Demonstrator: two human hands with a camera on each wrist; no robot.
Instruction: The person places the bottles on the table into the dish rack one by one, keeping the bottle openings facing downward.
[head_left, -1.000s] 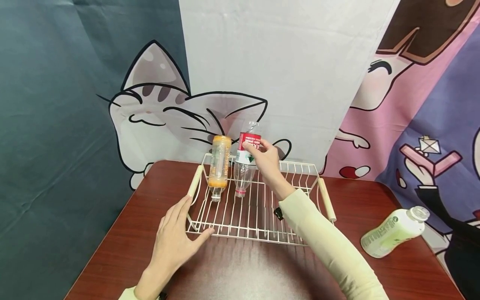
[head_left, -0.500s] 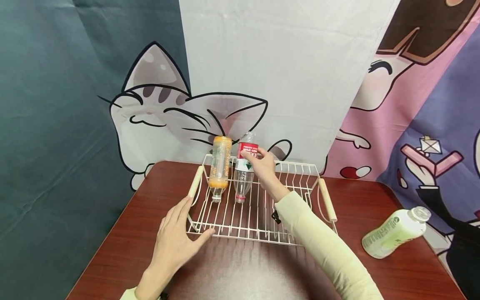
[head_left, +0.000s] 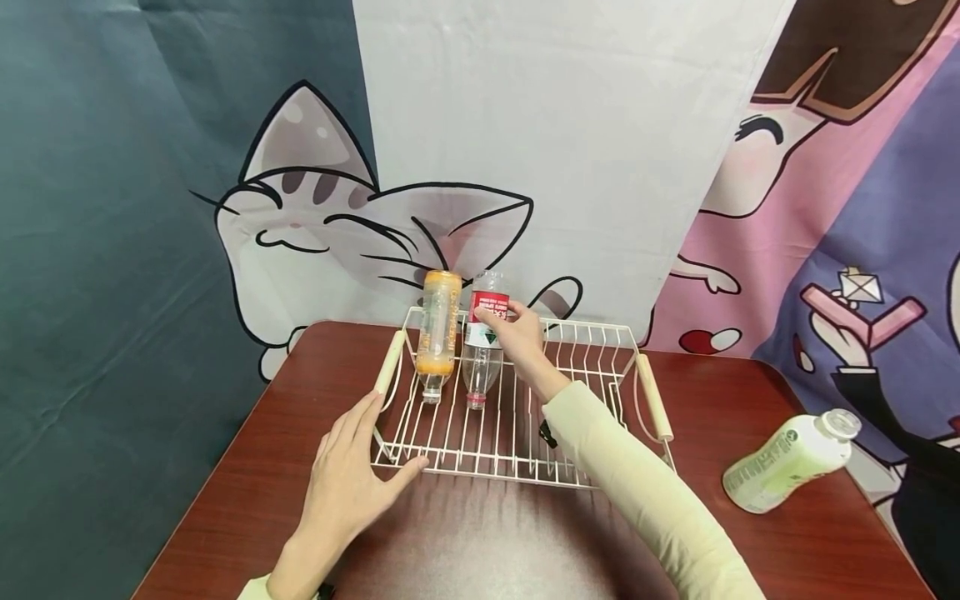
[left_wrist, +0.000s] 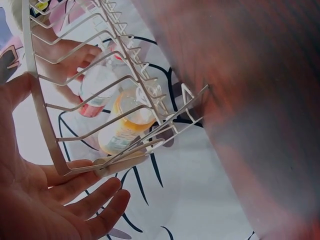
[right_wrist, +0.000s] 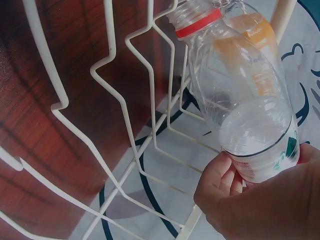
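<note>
A clear plastic bottle [head_left: 482, 363] with a red and white label leans neck-down in the white wire dish rack [head_left: 517, 433]. My right hand [head_left: 519, 335] grips it round the label, thumb on the near side; in the right wrist view its red-ringed neck [right_wrist: 200, 24] lies among the wires. To its left, an orange-and-clear bottle [head_left: 438, 325] also rests neck-down in the rack. My left hand [head_left: 348, 471] lies at the rack's front left corner, fingers straight and spread, fingertips at the wooden handle [head_left: 390, 363] and thumb along the front rail.
On the table [head_left: 255, 492] to the right of the rack stands a pale green bottle [head_left: 787, 462], tilted in view. A second wooden handle [head_left: 654, 398] is on the rack's right side. A printed cloth [head_left: 585, 150] hangs close behind the table.
My right hand has lowered the red-labelled bottle and shifted it slightly left, closer to the orange bottle. The left hand has stayed in place.
</note>
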